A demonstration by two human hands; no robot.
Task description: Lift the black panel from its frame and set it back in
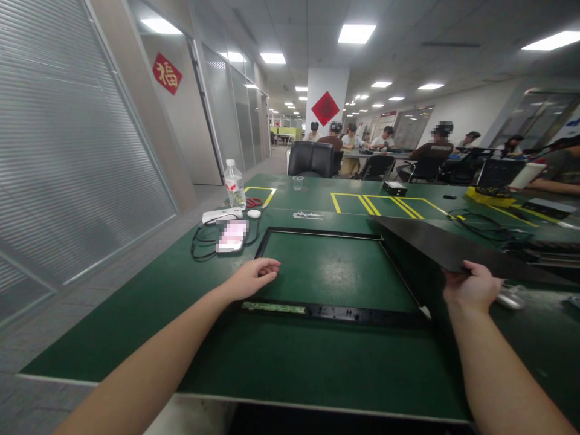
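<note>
A thin black rectangular frame [317, 232] lies flat on the green table [294, 356], its thicker lower bar nearest me. My left hand [254, 277] rests on the frame's left edge with fingers stretched out loosely, holding nothing. My right hand [471, 287] grips the near edge of a large dark flat panel [435, 238], which is lifted and tilted above the frame's right side.
On the table's left lie a water bottle [234, 184], a white device [222, 215] with black cables and a phone [232, 235]. A small plastic cup [298, 182] stands farther back. Cables and equipment [493, 226] crowd the right. Several people sit at tables behind.
</note>
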